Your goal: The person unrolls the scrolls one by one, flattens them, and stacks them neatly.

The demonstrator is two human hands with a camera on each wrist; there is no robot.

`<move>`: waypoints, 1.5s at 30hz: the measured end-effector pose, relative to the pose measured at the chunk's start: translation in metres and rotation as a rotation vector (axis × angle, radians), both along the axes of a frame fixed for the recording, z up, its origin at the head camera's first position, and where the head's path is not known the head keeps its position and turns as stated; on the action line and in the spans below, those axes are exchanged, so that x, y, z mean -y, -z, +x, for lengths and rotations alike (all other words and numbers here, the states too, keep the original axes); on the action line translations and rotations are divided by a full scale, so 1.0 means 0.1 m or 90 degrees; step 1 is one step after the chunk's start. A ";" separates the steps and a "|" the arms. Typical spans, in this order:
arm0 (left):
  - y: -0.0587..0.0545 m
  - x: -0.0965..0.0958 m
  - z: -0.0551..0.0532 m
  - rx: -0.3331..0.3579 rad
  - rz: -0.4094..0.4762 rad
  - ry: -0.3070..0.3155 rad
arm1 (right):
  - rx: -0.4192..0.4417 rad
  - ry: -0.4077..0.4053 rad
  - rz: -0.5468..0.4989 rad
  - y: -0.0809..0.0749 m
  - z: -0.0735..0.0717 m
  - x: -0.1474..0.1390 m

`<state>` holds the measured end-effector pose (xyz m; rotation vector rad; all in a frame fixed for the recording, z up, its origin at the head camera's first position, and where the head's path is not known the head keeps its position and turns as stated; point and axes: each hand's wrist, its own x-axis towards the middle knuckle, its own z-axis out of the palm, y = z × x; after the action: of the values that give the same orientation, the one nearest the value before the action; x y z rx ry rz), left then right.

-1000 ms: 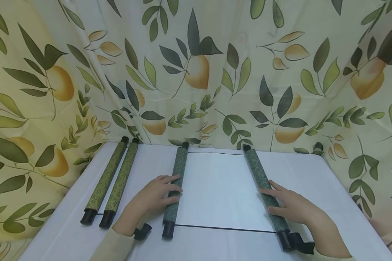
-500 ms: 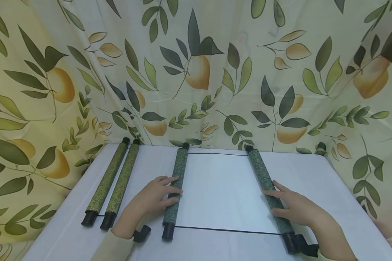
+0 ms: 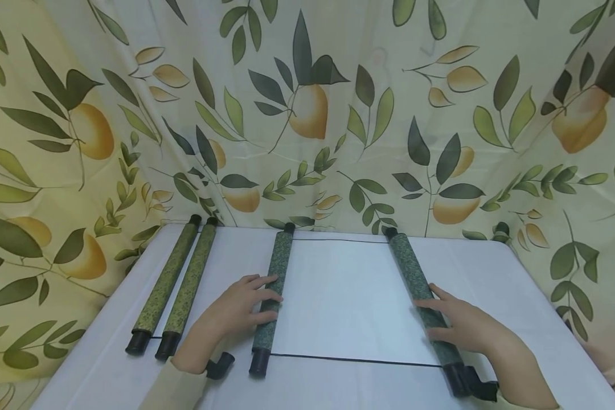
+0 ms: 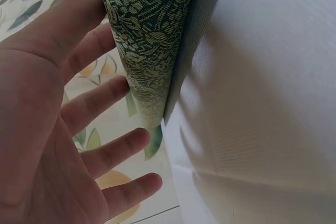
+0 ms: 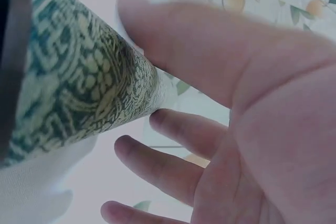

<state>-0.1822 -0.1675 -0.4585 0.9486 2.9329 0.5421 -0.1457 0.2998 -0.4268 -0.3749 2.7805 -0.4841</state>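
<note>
A partly unrolled scroll lies on the white table, its pale sheet [image 3: 338, 296] edged by thin black lines. Its two rolled ends wear green patterned brocade with black knobs. My left hand [image 3: 236, 307] rests its spread fingers on the left roll [image 3: 281, 256]; in the left wrist view this roll [image 4: 149, 30] stands beside the thumb and fingertips. On the other side, my right hand [image 3: 461, 322] touches the right roll [image 3: 409, 265] with extended fingers. Up close in the right wrist view, the thumb and one fingertip lie against the brocade [image 5: 89, 72]. Neither hand's fingers wrap round a roll.
Left of my left hand lies a second scroll, its two yellow-green rolls [image 3: 168, 273] close together. The white table [image 3: 369, 393] ends at the back against a curtain [image 3: 307, 171] printed with leaves and fruit. Dark straps [image 3: 220, 366] show at the wrists.
The two rolls have moved slightly apart: the right one shifted a little right with my right hand, the left one slightly left with my left hand. A bit more pale sheet shows between.
</note>
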 end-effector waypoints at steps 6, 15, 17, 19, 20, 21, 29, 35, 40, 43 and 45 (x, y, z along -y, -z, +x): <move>0.03 0.00 -0.02 0.002 -0.007 -0.003 | 0.009 0.004 0.002 0.01 -0.01 -0.01; 0.02 0.01 -0.01 0.000 -0.010 -0.012 | 0.020 0.004 -0.001 0.01 -0.04 -0.05; 0.00 0.00 -0.02 -0.003 -0.019 -0.010 | 0.017 -0.002 -0.001 0.00 -0.04 -0.06; -0.02 0.00 -0.03 -0.006 -0.021 -0.008 | 0.016 -0.003 0.002 -0.01 -0.05 -0.06; -0.02 -0.01 -0.04 -0.009 -0.023 -0.008 | 0.016 -0.001 0.005 -0.01 -0.05 -0.05; -0.03 -0.01 -0.04 -0.009 -0.022 -0.007 | 0.016 0.000 0.008 -0.01 -0.05 -0.05; -0.02 0.00 -0.04 -0.006 -0.012 0.011 | 0.024 0.011 0.013 -0.03 -0.02 -0.05; -0.01 0.04 -0.01 -0.005 0.006 0.018 | 0.027 0.010 -0.008 -0.03 -0.01 -0.06; 0.00 0.09 -0.01 -0.016 0.011 0.002 | 0.036 0.017 -0.013 -0.03 0.00 -0.06; 0.01 0.11 -0.02 -0.019 0.018 -0.008 | 0.035 0.023 -0.005 -0.02 0.00 -0.07; 0.01 0.12 -0.03 -0.020 0.020 -0.010 | 0.035 0.027 -0.001 -0.02 0.00 -0.07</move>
<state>-0.1852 -0.1796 -0.4597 0.9472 2.9707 0.5819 -0.1457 0.3069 -0.4253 -0.2997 2.7392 -0.4990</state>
